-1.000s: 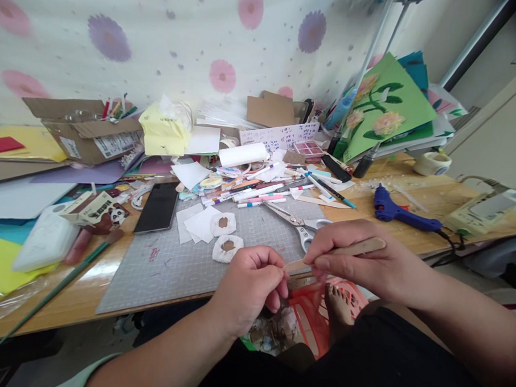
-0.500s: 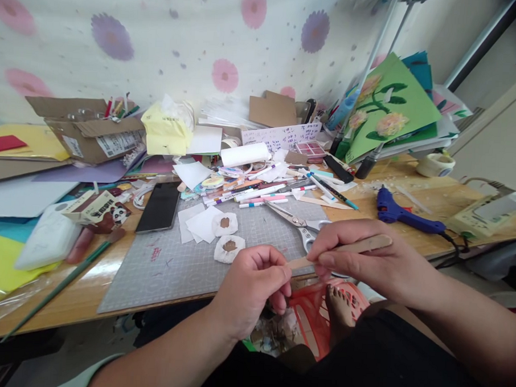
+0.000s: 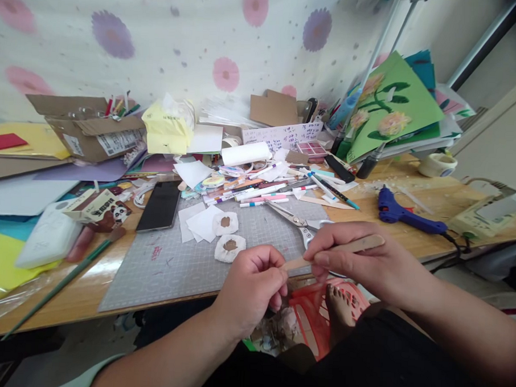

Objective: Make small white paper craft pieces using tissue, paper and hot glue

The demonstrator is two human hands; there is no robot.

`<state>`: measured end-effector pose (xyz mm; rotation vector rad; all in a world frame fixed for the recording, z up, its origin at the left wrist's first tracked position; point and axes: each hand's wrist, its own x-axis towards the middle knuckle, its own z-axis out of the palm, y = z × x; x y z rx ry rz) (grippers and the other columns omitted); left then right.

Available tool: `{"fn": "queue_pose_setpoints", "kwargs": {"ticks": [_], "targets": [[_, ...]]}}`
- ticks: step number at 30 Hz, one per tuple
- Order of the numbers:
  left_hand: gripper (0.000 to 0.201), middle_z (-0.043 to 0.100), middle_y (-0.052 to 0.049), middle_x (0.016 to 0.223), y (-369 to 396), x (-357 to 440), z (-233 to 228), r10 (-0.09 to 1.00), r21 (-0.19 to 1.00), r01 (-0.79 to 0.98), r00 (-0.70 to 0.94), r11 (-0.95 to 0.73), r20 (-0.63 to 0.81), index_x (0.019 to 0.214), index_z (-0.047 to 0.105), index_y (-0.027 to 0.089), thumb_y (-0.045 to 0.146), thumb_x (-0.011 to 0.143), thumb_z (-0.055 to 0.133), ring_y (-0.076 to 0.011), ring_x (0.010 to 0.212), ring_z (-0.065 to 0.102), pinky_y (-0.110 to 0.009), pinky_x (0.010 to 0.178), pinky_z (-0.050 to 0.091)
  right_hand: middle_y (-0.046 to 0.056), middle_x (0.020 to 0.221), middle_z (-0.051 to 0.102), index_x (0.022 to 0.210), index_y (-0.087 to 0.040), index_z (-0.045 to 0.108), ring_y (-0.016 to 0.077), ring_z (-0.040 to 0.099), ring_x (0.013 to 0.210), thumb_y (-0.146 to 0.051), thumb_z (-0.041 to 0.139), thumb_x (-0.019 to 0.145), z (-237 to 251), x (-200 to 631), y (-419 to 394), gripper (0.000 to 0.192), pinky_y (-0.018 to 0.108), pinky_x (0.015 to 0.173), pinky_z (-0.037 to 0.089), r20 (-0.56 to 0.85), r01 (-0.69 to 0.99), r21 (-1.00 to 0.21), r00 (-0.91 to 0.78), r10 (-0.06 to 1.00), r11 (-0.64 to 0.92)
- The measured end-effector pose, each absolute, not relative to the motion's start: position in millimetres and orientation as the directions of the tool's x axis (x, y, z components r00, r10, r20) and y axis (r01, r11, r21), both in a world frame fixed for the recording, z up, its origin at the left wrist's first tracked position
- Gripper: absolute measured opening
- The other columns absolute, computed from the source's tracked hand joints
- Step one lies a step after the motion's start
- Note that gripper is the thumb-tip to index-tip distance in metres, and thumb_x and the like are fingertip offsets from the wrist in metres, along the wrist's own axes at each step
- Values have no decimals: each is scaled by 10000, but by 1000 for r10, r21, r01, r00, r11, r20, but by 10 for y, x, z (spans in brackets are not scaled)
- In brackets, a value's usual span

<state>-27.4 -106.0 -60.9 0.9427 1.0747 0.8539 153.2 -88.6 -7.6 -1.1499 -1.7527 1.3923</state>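
A person sits at a cluttered craft bench (image 3: 86, 291), both hands raised just past its near edge, over their lap. The right hand (image 3: 361, 261) is closed around a flat wooden craft stick (image 3: 358, 244), pinching it between thumb and fingers so that it runs level from right to left. The left hand (image 3: 254, 284) is closed too, its fingertips pinching the stick's left end.

Risks, as a judgement: the stick is thin, and pulling or bending from both ends could snap it or leave a splinter in a fingertip. It is held off the bench, above an orange basket (image 3: 316, 316) and a bare foot on the floor, so a slip would drop it among the scraps there. The scissors (image 3: 301, 225) lie on the grey cutting mat (image 3: 173, 264) just beyond the right hand's knuckles, easy to knock. A blue glue gun (image 3: 405, 214) with its cord lies near the bench's right edge; the cord could snag a forearm.

Writing: a white card (image 3: 281, 136) at the back edge bears handwritten lines, too small to read. The cardboard box (image 3: 93, 132) at the back left carries a printed shipping label, unreadable. A small carton (image 3: 97, 209) near the left edge shows a cartoon panda face and print too small to read. Red marks on the mat cannot be made out.
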Motion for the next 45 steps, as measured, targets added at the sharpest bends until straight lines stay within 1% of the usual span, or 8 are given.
{"fn": "queue_pose_setpoints", "kwargs": {"ticks": [5,12,18,25,29,35,41,45], "targets": [[110,590,31,530,-1061,-296,-557,912,940,-114,306,321,-274,639,526,160,206,715,590,-65,389,506,-173,406,378,5,587,652,716,-164,669,112,612,557,-237,617,737,-69,1524,-864,92,188,533,508,-88,176,-984,-406,910,-16],[91,598,18,519,-1055,-276,-498,962,975,104,172,195,-211,624,569,149,163,714,573,-74,411,521,-163,401,392,11,576,626,710,-188,650,130,580,528,-304,608,758,-96,1462,-918,133,220,484,476,-97,252,-968,-366,925,-2],[116,603,26,525,-1048,-270,-520,968,970,143,128,199,-217,613,573,157,97,692,511,-79,416,534,-162,400,399,16,574,624,732,-180,640,139,581,533,-307,615,751,-97,1428,-908,131,242,493,473,-132,282,-959,-351,927,-30],[79,622,23,555,-1043,-279,-494,944,964,95,198,250,-264,648,557,158,143,722,533,-75,424,543,-161,411,401,-14,544,629,690,-179,635,106,589,490,-303,686,694,-94,1448,-892,134,204,487,515,-196,156,-976,-301,933,-155],[92,607,26,529,-1043,-273,-480,949,966,82,181,245,-257,648,559,151,194,724,589,-74,410,532,-164,409,402,-7,554,620,693,-176,636,116,591,494,-320,668,716,-84,1432,-899,149,213,475,507,-173,214,-971,-310,935,-108],[113,620,12,548,-1047,-272,-530,951,967,44,178,250,-254,655,577,143,154,757,530,-73,411,536,-160,401,391,-1,574,616,712,-178,636,121,595,520,-339,649,749,-92,1435,-921,166,214,489,493,-124,280,-960,-350,928,-23],[107,625,8,552,-1050,-300,-600,925,945,-100,258,313,-279,666,567,143,189,763,567,-73,401,534,-170,414,394,-5,566,623,695,-178,630,120,607,510,-345,648,750,-105,1451,-906,176,210,482,500,-142,261,-964,-326,935,-55],[139,625,2,548,-1054,-296,-592,920,939,-111,264,326,-289,671,581,136,237,767,586,-76,398,534,-172,406,399,-9,553,621,688,-173,629,112,599,498,-326,657,744,-106,1457,-904,165,203,477,493,-137,262,-964,-323,936,-50]]}}
